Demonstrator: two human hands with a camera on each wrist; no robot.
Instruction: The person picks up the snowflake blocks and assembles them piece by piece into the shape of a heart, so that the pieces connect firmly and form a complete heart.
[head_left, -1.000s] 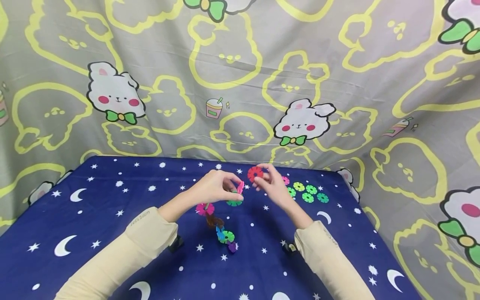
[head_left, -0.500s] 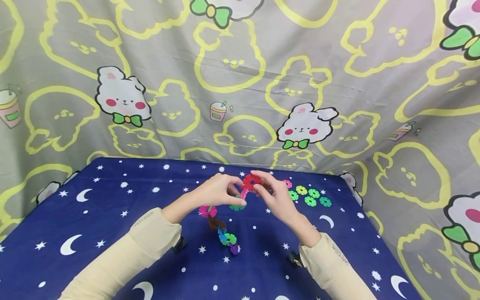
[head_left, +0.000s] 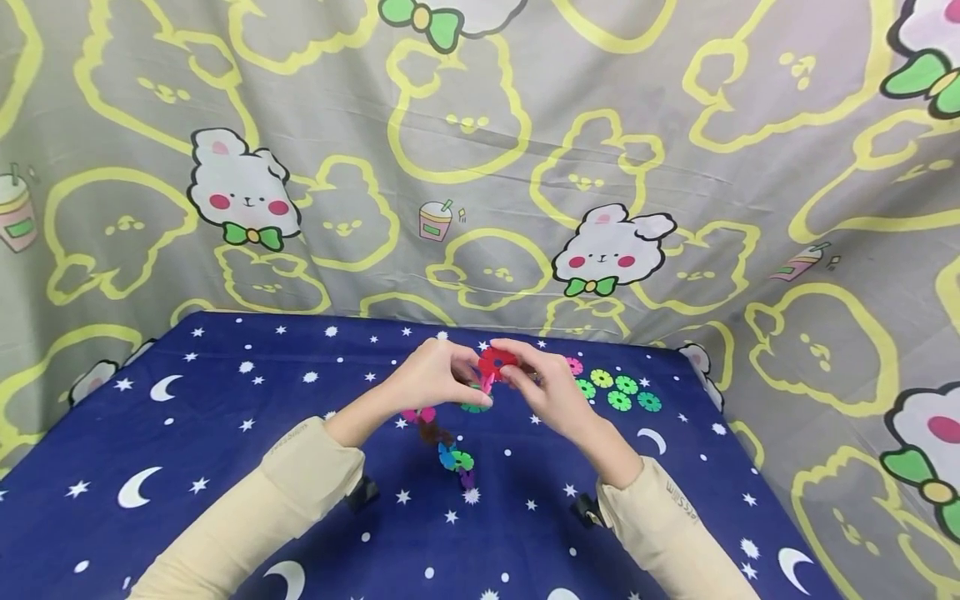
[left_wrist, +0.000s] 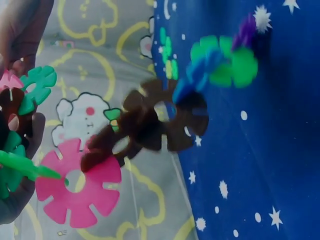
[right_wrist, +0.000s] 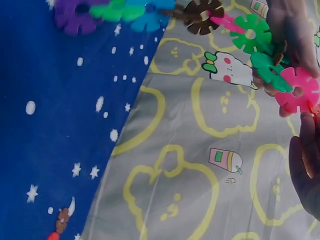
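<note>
My left hand (head_left: 435, 375) pinches a pink slotted plastic disc (right_wrist: 298, 90) at the end of a linked chain. My right hand (head_left: 551, 387) holds a red slotted disc (head_left: 493, 362) by its edge, against the pink one. In the right wrist view, their edges meet; how deep the slots engage is hidden. Below the left hand dangles the chain, with teal, green, pink (left_wrist: 77, 200), brown (left_wrist: 185, 125), blue (left_wrist: 197, 75), green (left_wrist: 235, 62) and purple (left_wrist: 244, 34) discs. The left fingers partly cover its upper discs.
Several loose green, yellow and pink discs (head_left: 626, 384) lie on the dark blue star-print cloth (head_left: 300, 483) at the back right. A brown disc (right_wrist: 62, 220) and a red one lie elsewhere on the cloth. A grey cartoon curtain (head_left: 360, 108) hangs behind.
My right hand has moved left with the red disc, from apart to touching the pink disc. The left hand keeps its grip, and the hanging chain has swung and risen slightly.
</note>
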